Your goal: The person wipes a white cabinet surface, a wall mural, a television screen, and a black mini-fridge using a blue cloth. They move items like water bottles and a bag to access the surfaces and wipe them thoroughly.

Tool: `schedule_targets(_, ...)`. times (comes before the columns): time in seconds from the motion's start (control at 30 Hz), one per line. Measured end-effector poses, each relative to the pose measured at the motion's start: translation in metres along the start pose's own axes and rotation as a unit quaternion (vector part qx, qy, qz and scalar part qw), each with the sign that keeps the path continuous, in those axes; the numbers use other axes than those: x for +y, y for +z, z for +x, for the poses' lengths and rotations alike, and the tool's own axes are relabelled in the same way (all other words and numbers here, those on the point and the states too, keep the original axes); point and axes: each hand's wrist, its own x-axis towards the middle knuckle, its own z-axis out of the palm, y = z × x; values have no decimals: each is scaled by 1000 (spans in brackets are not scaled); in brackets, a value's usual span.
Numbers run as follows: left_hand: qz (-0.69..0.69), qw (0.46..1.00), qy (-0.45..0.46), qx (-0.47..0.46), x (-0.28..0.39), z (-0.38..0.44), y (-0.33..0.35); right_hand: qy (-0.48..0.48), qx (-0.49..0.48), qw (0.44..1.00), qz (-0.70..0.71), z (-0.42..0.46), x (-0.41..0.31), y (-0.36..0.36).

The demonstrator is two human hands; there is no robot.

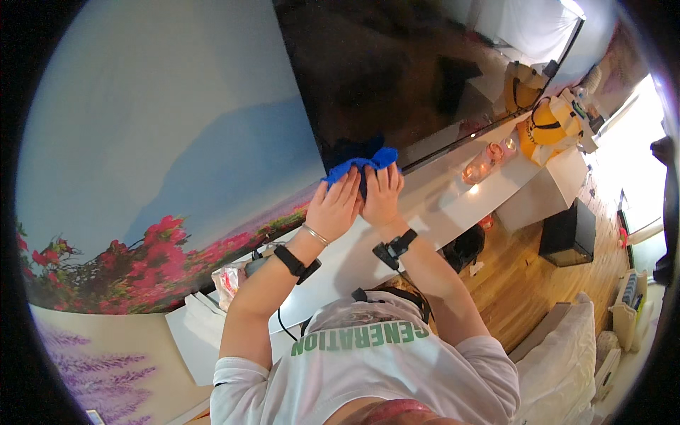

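A crumpled blue cloth [361, 164] is held in both hands at the lower left corner of a large, dark television screen [393, 69]. My left hand [336, 204] has its fingers on the left part of the cloth, with a silver bangle at the wrist. On the right part of the cloth are the fingers of my right hand [382, 194], beside the other hand. The cloth covers the screen's corner, so whether it touches the glass cannot be told. Each wrist carries a black strapped device. Below the hands runs a long white cabinet top [425, 212].
Toward the right on the cabinet stand a pinkish transparent bottle [478, 169] and a yellow and white bag [550, 127]. A plastic package [228, 284] lies at the left end. A black box [567, 234] stands on the wooden floor, near a bed [558, 361].
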Motion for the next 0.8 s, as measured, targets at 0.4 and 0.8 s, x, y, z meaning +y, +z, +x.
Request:
schedule_targets(0.4, 101, 988, 52, -104, 19, 64, -9, 37, -16, 997, -71, 4, 42, -13)
schedule_targets(0.8, 173, 938, 185, -238, 64, 86, 44, 290, -15, 956, 48, -28, 59, -18)
